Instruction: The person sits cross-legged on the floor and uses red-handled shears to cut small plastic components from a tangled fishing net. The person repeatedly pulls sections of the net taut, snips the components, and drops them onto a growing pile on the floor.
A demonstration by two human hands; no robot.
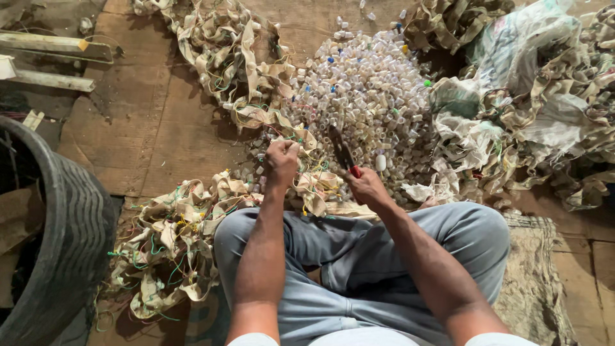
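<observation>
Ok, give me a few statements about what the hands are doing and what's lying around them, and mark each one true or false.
1. The right hand holds a cutting tool with red handles. True.
2. The left hand rests open and flat on the person's knee. False: it is raised and closed on a beige strip with coloured wires.
3. A large heap of small pale plastic pieces lies ahead of the hands. True.
4. The dark ribbed tub stands on the person's right. False: it stands on the left.
5. The floor is white tile. False: it is worn wooden boards.
</observation>
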